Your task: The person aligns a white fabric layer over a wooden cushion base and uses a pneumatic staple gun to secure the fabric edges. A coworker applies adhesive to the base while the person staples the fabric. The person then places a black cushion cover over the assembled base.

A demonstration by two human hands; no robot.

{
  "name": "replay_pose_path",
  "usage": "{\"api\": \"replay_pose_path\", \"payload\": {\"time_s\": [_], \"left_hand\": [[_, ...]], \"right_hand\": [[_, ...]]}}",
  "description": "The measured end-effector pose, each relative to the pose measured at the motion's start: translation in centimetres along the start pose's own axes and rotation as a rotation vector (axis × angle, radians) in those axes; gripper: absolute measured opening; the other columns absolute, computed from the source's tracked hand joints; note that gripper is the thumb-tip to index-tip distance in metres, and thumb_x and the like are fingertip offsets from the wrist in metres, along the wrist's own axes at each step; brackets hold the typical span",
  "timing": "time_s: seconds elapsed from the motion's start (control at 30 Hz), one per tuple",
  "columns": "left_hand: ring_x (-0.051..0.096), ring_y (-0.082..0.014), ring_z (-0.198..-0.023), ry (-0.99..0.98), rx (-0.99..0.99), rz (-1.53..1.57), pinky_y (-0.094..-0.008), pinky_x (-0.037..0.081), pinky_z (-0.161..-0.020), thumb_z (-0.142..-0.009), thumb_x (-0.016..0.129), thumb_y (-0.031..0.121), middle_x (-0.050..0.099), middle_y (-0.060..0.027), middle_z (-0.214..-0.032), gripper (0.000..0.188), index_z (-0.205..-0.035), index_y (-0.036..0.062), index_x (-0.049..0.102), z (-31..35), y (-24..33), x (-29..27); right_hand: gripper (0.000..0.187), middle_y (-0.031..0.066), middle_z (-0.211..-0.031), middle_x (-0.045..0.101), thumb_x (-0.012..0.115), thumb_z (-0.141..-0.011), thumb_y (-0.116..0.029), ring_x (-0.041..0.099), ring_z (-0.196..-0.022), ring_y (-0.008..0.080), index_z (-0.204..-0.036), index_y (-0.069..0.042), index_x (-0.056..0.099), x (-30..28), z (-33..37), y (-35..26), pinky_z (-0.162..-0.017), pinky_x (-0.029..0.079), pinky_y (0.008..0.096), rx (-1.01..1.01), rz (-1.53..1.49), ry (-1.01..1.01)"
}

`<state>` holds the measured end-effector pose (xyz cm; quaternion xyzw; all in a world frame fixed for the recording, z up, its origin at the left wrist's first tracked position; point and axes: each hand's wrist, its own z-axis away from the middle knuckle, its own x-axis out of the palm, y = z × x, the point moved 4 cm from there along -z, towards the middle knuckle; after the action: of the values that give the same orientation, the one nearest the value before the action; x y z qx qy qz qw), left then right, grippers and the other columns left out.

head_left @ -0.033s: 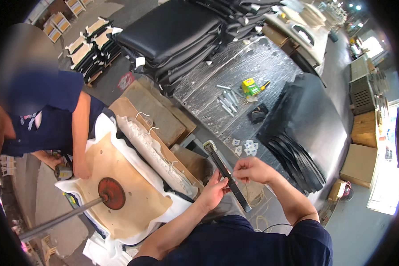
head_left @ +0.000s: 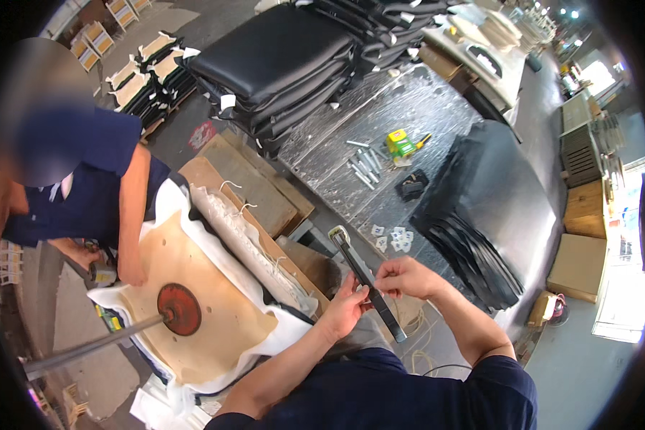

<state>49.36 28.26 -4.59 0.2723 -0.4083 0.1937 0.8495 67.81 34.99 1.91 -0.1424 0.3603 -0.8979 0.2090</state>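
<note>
My left hand [head_left: 345, 309] is closed around a long, narrow black bar-shaped tool [head_left: 365, 276] with a pale metallic upper end, its thumb resting along the side. Right of the bar is my right hand [head_left: 408, 277], thumb and fingertips pinched together close against the bar's edge. Whatever those fingertips hold is too small to make out. To the left, a tan panel [head_left: 226, 308] with white padding around its edge lies under a red disc [head_left: 179, 309] on a metal rod.
A co-worker's arm [head_left: 132, 229] reaches onto the panel. A dark worktable [head_left: 322, 161] holds metal tubes [head_left: 365, 163], a tape measure [head_left: 401, 145], small white labels [head_left: 401, 239] and stacked black sheets [head_left: 505, 186]. Black cushion covers [head_left: 279, 54] are piled behind. A pale hose [head_left: 423, 337] hangs beside me.
My right hand has shifted slightly left, closer to the bar. The co-worker's upper body has moved a little. My left hand keeps its grip.
</note>
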Motion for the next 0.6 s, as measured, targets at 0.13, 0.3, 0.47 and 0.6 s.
{"api": "replay_pose_path", "payload": {"time_s": [0.13,0.3,0.47,0.6], "left_hand": [[0.061,-0.0168,-0.135,-0.127,0.062,-0.032,-0.0450,0.053,-0.107,-0.114,0.061,0.016,0.054,0.0078,-0.155,0.062,-0.169,0.0302,0.036,2.3,-1.6,2.9],[0.060,-0.0161,-0.131,-0.164,0.047,-0.058,-0.0439,0.053,-0.110,-0.113,0.058,0.006,0.046,0.0031,-0.159,0.076,-0.177,0.0272,0.024,7.0,-3.8,4.4],[0.059,-0.0179,-0.132,-0.194,0.042,-0.122,-0.0462,0.051,-0.115,-0.111,0.055,0.000,0.044,0.0015,-0.157,0.077,-0.176,0.0256,0.024,10.3,-5.8,4.7],[0.059,-0.0186,-0.131,-0.206,0.036,-0.105,-0.0459,0.051,-0.116,-0.109,0.054,-0.006,0.042,0.0009,-0.156,0.080,-0.176,0.0250,0.023,11.7,-7.1,4.3]], "right_hand": [[0.020,0.0020,-0.074,0.067,0.080,-0.099,-0.019,0.062,-0.064,0.0108,-0.090,-0.002,0.074,2.9,5.6,0.1,-0.057,0.047,0.0282,0.017,0.031,0.117],[0.021,0.0019,-0.073,0.066,0.082,-0.096,-0.020,0.060,-0.062,0.0107,-0.085,-0.003,0.074,5.2,9.9,1.5,-0.055,0.046,0.0287,0.052,0.044,0.161],[0.025,0.0008,-0.071,0.065,0.084,-0.095,-0.025,0.059,-0.059,0.0096,-0.085,-0.004,0.074,7.2,12.0,3.0,-0.053,0.044,0.0286,0.044,0.095,0.183],[0.030,0.0002,-0.069,0.065,0.085,-0.095,-0.029,0.059,-0.059,0.0089,-0.083,-0.004,0.074,8.5,12.9,2.8,-0.053,0.044,0.0279,0.032,0.197,0.218]]}}
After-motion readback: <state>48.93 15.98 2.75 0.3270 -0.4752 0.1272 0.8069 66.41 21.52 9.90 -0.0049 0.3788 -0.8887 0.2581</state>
